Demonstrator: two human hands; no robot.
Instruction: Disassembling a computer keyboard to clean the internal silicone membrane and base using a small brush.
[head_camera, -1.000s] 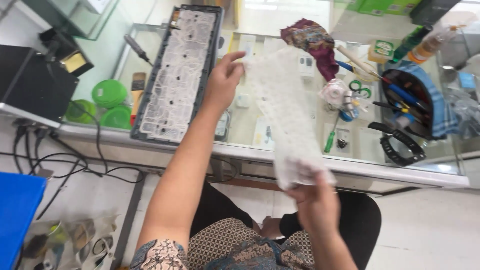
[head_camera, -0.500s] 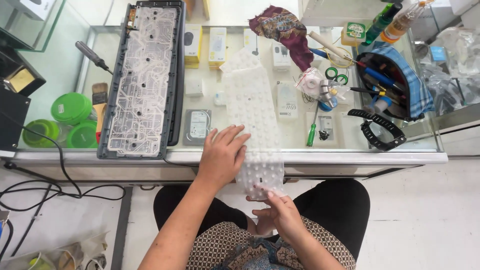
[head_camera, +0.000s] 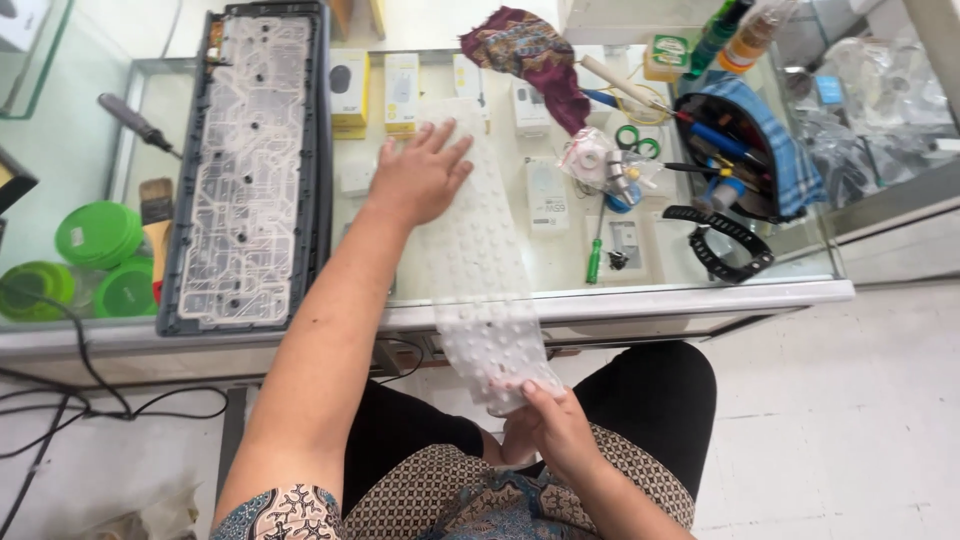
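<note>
Stretching a translucent rubber keyboard membrane (head_camera: 478, 270) across a glass-topped bench (head_camera: 700, 292), a seated person works with both hands well apart. The left hand (head_camera: 415, 178) lies flat and open, fingers spread, pressing the far end of the dimpled sheet onto the glass. The right hand (head_camera: 548, 425) is closed on the near end, thumb and fingers pinching the sheet's edge where it hangs over the bench's front rim above the person's lap. The membrane runs lengthwise between the two hands, its upper part resting on the glass and its lower part in the air.

Just left of the sheet lies an opened keyboard base (head_camera: 250, 165) showing its clear circuit layer. Green lids (head_camera: 98, 233) and a brush (head_camera: 156, 215) sit further left. To the right are a green-handled screwdriver (head_camera: 596, 250), a black strap (head_camera: 728, 240), a blue tool pouch (head_camera: 752, 150) and a patterned cloth (head_camera: 530, 52). Small boxed goods show beneath the glass.
</note>
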